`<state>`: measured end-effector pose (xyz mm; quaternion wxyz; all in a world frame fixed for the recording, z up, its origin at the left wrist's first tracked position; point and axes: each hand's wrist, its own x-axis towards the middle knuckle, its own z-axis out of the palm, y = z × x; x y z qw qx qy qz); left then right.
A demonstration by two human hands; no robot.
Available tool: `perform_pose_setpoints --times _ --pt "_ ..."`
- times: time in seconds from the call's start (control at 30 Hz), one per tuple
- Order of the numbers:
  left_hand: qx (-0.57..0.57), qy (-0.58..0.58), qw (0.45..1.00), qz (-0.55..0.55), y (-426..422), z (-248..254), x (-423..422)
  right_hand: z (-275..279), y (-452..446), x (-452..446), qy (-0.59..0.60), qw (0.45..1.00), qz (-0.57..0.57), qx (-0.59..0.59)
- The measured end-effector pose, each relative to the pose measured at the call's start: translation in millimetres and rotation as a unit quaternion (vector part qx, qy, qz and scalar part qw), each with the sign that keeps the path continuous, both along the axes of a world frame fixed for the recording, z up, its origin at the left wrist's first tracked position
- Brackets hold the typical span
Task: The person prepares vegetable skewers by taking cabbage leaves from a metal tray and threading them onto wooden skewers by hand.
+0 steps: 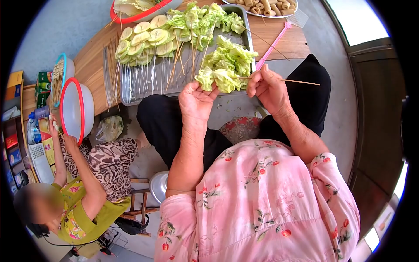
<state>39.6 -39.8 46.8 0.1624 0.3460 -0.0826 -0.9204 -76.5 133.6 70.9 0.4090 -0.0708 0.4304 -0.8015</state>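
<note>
Pale-green ruffled lettuce leaves [220, 80] covered one end of a thin brown wooden skewer [301, 81]. From where I stood, that end was hidden in the folds, and the leaves' far border was hard to separate from the leafy green heap [231, 54] behind, in the shallow rectangular metal tray [146, 89]. The red-rimmed pale bowl [131, 19] was partly cut off from view. Both forearms reached forward; the right hand [268, 87] pinched the skewer between thumb and fingers, covering part of it, while the left hand [197, 102], palm upward, touched the leaves with curled fingers, though I could not tell whether these gripped. The leaves lay between the hands, at the tray's near edge.
</note>
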Motion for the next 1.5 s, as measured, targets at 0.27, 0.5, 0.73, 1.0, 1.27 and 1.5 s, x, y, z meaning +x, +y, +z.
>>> perform_pose_setpoints --times 0.27,0.5,0.73,1.0,1.27,1.5 --pt "-0.038 0.055 0.998 -0.010 4 -7 2 -5 -2 -1 -0.053 0.998 -0.012 -0.019" --pt "-0.050 0.076 0.996 -0.012 1 -8 3 -2 -7 2 -0.066 0.997 -0.021 -0.016" --pt "-0.056 0.046 0.997 -0.008 -2 -3 2 -4 -11 4 -0.030 0.999 -0.004 -0.011" --pt "-0.057 0.065 0.996 -0.017 5 -3 3 -4 -19 16 -0.009 1.000 0.015 -0.015" --pt "-0.102 0.072 0.992 0.005 5 12 3 7 -17 24 0.112 0.992 0.037 0.045" --pt "-0.118 0.097 0.983 0.100 -21 12 13 -3 3 -2 0.092 0.992 0.058 0.057"
